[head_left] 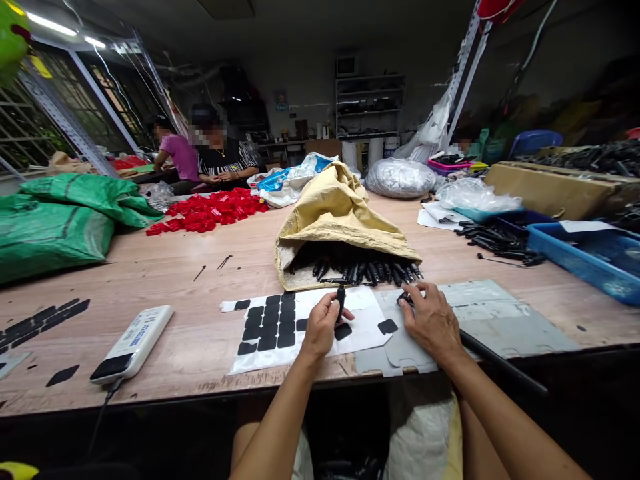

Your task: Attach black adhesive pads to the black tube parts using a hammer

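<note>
In my left hand [323,325] a short black cylindrical piece [341,301] stands upright, gripped between thumb and fingers. My right hand [434,323] is at the grey board, its thumb and fingertips closed around a small dark part [404,299] whose shape is mostly hidden. Below my left hand lies a white sheet [367,307] with rows of black rounded-square stickers [270,320]. One loose black sticker [387,327] sits near the sheet's right edge. Just beyond, a yellow sack [335,213] lies with its mouth toward me, spilling black pen-like pieces [373,272].
A long black rod [503,363] juts past the table edge by my right wrist. At left is a white power bank [133,343] with a cable. Red pieces [215,210], green sacks [55,223] and a blue tray [585,250] surround the workspace. Two people [220,157] sit opposite.
</note>
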The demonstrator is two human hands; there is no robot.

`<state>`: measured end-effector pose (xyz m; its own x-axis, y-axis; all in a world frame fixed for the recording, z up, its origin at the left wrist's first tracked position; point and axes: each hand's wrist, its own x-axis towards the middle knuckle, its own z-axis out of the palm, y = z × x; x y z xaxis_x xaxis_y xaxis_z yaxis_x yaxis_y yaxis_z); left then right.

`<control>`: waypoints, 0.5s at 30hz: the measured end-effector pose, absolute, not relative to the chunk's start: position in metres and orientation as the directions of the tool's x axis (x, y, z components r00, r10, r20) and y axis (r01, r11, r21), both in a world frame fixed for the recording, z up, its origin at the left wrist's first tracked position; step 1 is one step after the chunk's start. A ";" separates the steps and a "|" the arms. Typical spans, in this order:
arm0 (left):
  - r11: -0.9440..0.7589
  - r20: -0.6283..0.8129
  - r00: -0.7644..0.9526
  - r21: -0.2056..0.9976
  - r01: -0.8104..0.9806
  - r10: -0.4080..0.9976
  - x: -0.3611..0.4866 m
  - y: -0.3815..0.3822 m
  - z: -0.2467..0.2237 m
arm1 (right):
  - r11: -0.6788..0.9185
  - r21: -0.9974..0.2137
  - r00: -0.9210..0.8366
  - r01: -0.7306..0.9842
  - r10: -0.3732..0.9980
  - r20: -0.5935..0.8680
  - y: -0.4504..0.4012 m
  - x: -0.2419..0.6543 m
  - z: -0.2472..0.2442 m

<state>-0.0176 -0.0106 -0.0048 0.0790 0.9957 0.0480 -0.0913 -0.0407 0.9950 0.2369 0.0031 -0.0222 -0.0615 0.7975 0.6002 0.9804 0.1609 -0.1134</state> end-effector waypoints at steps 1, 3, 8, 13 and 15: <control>-0.052 0.059 0.085 0.995 -0.083 0.995 -0.017 -0.010 -0.006 | 0.148 -0.111 -0.055 0.983 0.807 0.588 0.004 0.237 -0.022; -0.077 0.082 0.101 0.996 -0.053 0.992 -0.017 -0.009 -0.008 | 0.128 -0.105 -0.047 0.986 0.825 0.563 0.004 0.237 -0.023; -0.116 0.115 0.148 0.993 0.000 0.982 -0.019 -0.008 -0.013 | 0.094 -0.090 -0.030 0.992 0.837 0.546 0.003 0.234 -0.022; -0.121 0.118 0.153 0.993 0.013 0.981 -0.020 -0.008 -0.013 | 0.093 -0.035 -0.061 0.995 0.844 0.533 0.001 0.231 -0.021; -0.123 0.119 0.155 0.992 0.019 0.981 -0.020 -0.008 -0.013 | 0.092 -0.018 -0.068 0.996 0.840 0.539 0.001 0.231 -0.022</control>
<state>-0.0199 -0.0082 -0.0131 0.1545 0.9808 0.1191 0.0192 -0.1235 0.9922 0.2308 0.0011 -0.0216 -0.0677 0.8397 0.5389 0.9956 0.0921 -0.0183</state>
